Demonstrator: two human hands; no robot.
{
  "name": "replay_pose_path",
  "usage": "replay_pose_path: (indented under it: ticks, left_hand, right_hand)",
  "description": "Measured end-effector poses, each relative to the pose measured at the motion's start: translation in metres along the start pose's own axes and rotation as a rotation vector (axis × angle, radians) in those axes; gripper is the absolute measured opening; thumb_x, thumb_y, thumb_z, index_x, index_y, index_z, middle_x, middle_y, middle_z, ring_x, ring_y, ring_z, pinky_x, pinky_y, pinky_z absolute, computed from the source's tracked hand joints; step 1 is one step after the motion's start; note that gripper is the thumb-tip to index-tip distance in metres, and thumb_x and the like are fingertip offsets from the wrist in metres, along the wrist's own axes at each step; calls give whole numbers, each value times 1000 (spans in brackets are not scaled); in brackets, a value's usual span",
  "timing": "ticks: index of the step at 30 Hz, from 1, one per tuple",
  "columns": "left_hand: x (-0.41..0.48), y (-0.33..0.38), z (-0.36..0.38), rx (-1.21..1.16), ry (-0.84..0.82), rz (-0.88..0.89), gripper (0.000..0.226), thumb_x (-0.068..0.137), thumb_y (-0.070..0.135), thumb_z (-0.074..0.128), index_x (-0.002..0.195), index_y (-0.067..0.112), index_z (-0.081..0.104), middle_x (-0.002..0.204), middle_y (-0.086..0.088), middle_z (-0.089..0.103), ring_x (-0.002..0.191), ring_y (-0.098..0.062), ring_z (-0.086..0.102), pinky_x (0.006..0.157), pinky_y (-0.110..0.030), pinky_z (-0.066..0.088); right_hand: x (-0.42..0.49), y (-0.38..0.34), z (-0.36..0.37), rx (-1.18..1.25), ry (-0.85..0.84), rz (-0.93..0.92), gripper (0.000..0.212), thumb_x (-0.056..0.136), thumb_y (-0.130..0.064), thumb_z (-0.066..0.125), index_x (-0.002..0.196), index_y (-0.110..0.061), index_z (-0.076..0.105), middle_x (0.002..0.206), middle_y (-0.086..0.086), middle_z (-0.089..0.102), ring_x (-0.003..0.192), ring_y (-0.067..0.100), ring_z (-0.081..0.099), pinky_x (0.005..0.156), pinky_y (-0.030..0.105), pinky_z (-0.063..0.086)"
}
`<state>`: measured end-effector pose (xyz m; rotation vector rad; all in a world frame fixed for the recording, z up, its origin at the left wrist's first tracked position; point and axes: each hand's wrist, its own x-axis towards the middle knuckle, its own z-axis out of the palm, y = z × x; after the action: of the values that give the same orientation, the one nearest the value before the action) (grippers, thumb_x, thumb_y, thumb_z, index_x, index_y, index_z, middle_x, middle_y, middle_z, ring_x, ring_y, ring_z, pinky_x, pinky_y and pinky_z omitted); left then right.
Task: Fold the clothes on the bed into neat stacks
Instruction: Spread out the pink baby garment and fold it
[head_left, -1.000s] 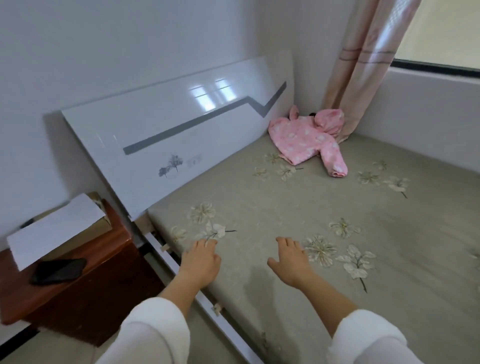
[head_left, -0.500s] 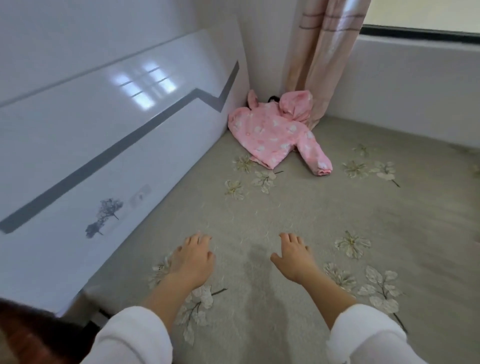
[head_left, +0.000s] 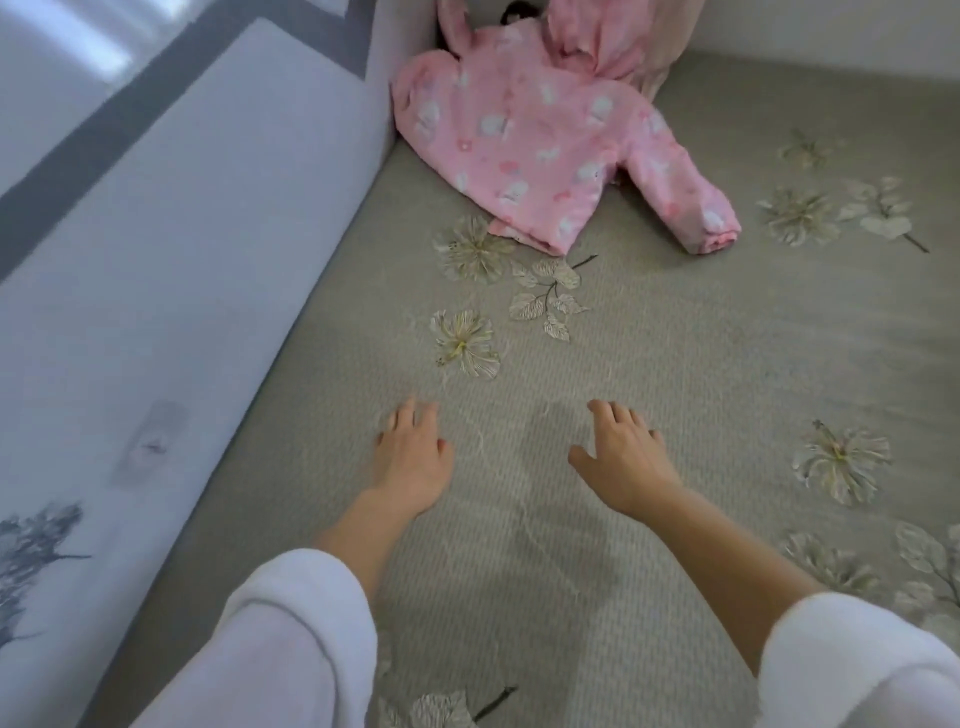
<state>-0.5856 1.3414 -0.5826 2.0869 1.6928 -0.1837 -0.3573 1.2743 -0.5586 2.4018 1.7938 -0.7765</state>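
Note:
A pink fleece hooded top (head_left: 540, 135) with white animal prints lies crumpled in the far corner of the bed, one sleeve stretched out to the right. Something dark shows just behind its hood. My left hand (head_left: 413, 457) and my right hand (head_left: 621, 460) hover palm down over the grey flowered bed cover (head_left: 675, 353), fingers spread, holding nothing. Both hands are well short of the pink top. White sleeves cover my forearms at the bottom of the view.
A glossy white headboard (head_left: 171, 270) with a grey stripe runs along the left side. A pinkish curtain (head_left: 654, 47) hangs in the far corner behind the top. A white wall (head_left: 831, 26) borders the bed's far side.
The view has moved forward over the bed toward the pink top, which now looks much closer. The nightstand has dropped out of view. Both hands stay open and reach ahead.

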Motion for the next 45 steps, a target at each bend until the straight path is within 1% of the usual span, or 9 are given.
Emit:
replay_pose_path:
  ticks: [8,14,23,27,30,33,36,41,45]
  left_hand:
    - [130,-27,62,20,130,126,57,101,37,21,153,21,6,160,-10,-8,147,-24,-9,119,-42,-4]
    - [143,-44,81,-77,284,178,62,91,45,20,150,26,25,160,-2,12,148,-15,2,119,-34,-1]
    - [142,-41,76,-122,346,192,57,88,34,35,143,19,43,154,-7,32,145,-21,21,118,-42,13]
    - [144,-43,80,-134,349,201,56,89,35,36,143,22,42,155,-5,30,146,-19,19,118,-42,14]
    - [145,-44,80,-127,351,207,56,88,35,37,143,22,42,155,-5,30,145,-18,19,118,-40,11]
    - [144,-42,81,-138,360,215,57,88,35,36,143,22,42,155,-4,29,146,-18,17,118,-39,9]
    - [146,-43,83,-166,368,202,63,86,38,33,146,21,34,157,-3,26,146,-16,15,119,-39,9]
    - [144,-45,79,-233,324,208,74,87,45,33,151,12,18,158,-7,22,147,-19,13,120,-36,6]
    - [124,-47,67,-228,165,219,83,94,34,52,152,19,-6,157,-15,19,144,-29,20,115,-37,17]
  right_hand:
    - [106,8,58,-103,82,-58,67,98,-42,36,153,-15,7,162,0,-2,148,18,-8,118,38,3]
    - [191,-6,57,130,282,-107,66,96,-35,47,150,-11,18,159,4,12,141,26,26,106,41,34]
    - [334,-24,10,401,579,175,81,86,-25,64,151,-26,15,147,8,32,127,29,41,102,40,39]
    - [368,-25,-4,300,586,351,35,95,-32,48,129,-27,52,136,12,39,121,30,44,98,33,39]
    - [363,-30,-6,142,634,350,25,93,-18,47,111,-17,64,135,11,37,120,30,43,97,35,37]
    - [333,-31,-2,-165,574,9,28,79,-1,53,104,-11,61,132,11,45,128,30,35,100,41,28]
    - [292,-28,8,-133,519,-215,21,82,2,47,100,-5,56,105,23,60,102,38,54,76,36,26]
    - [205,-21,31,37,410,-94,7,92,-10,42,97,-14,45,82,22,60,76,44,56,59,37,31]
    - [129,-13,52,142,211,42,12,94,-18,39,101,-13,48,93,19,65,83,40,59,63,37,37]
